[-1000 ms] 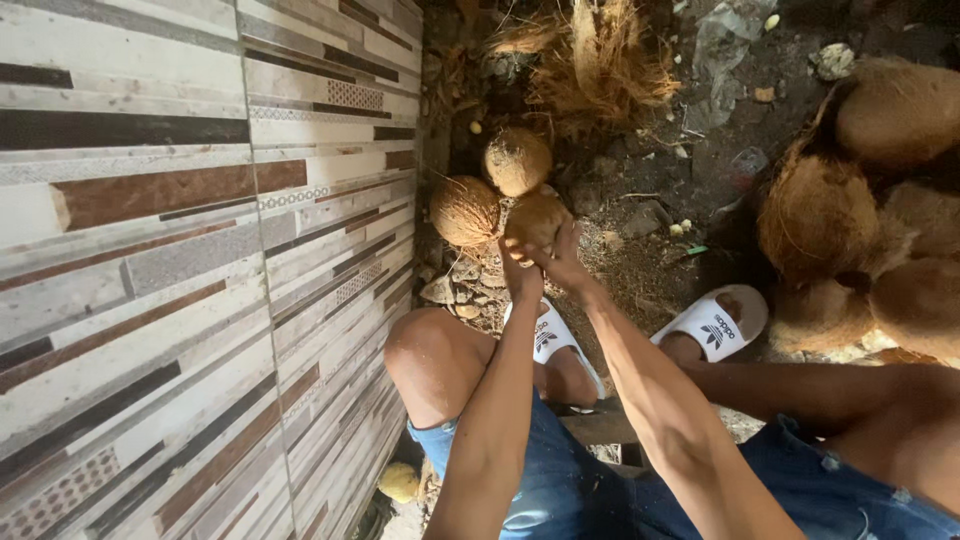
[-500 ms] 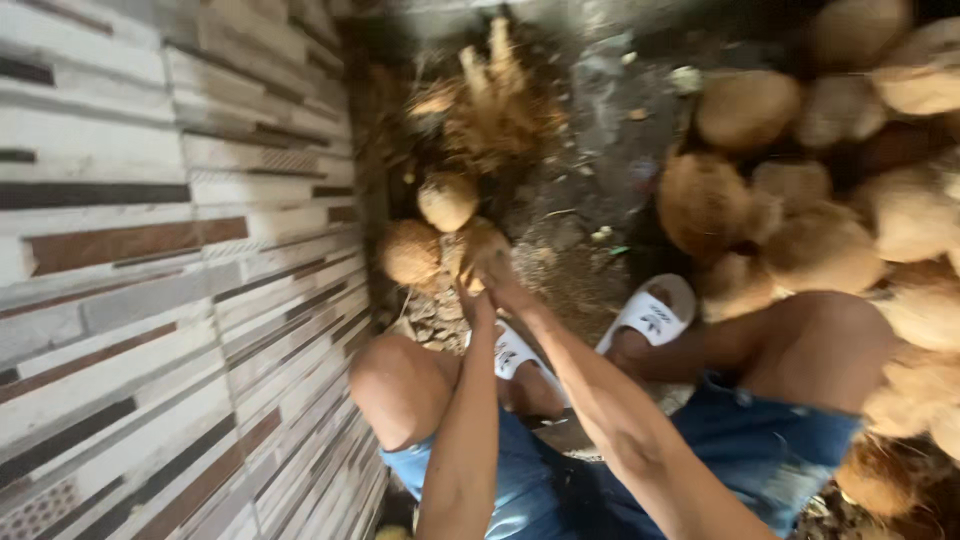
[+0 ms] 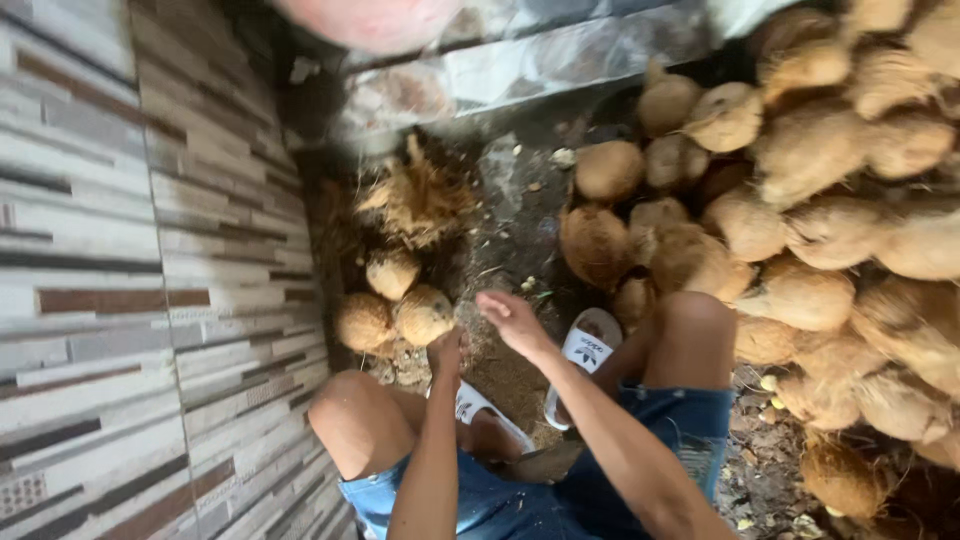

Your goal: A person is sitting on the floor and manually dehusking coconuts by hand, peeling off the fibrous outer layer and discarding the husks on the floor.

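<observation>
Three husked coconuts lie on the dirt by the tiled wall. My left hand [image 3: 446, 352] has its fingers curled on the lower edge of the nearest husked coconut [image 3: 425, 314]. The two other coconuts [image 3: 363, 322] [image 3: 392, 272] sit beside and behind it. My right hand [image 3: 510, 318] hovers just right of that coconut, fingers apart and holding nothing. I am squatting in blue denim shorts, and my knees frame both arms.
A heap of torn husk fibre [image 3: 415, 200] lies behind the three coconuts. A big pile of unhusked coconuts [image 3: 800, 200] fills the right side. White sandals [image 3: 590, 350] are on my feet. The striped tiled wall [image 3: 150, 250] closes off the left.
My right hand has come off the coconut and opened, while the left hand stays on it. The view has swung right, so more of the coconut pile shows.
</observation>
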